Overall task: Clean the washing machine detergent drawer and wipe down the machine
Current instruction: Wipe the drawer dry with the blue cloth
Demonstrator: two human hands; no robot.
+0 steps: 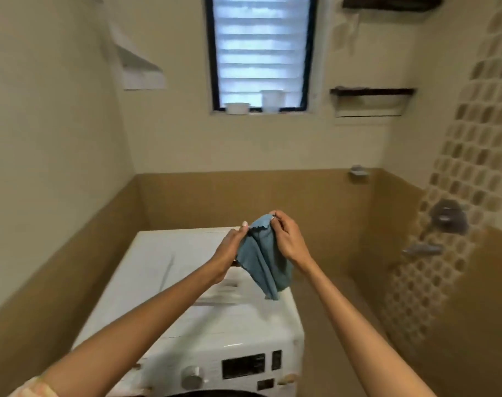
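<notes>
A white front-loading washing machine (163, 270) stands below me in the corner, its control panel with a dial (192, 375) and dark display (243, 365) facing me. Above its top I hold a blue-grey cloth (263, 262) in the air. My left hand (229, 250) pinches the cloth's upper left edge. At the cloth's upper right corner, my right hand (287, 239) pinches it. The rest of the cloth hangs down in folds. The detergent drawer is hidden behind my left arm.
Tiled walls close in on the left, back and right. A shower mixer and tap (447, 217) jut from the right wall. Two white containers (238, 108) sit on the window sill. Wall shelves (371, 91) hang at the upper right and upper left.
</notes>
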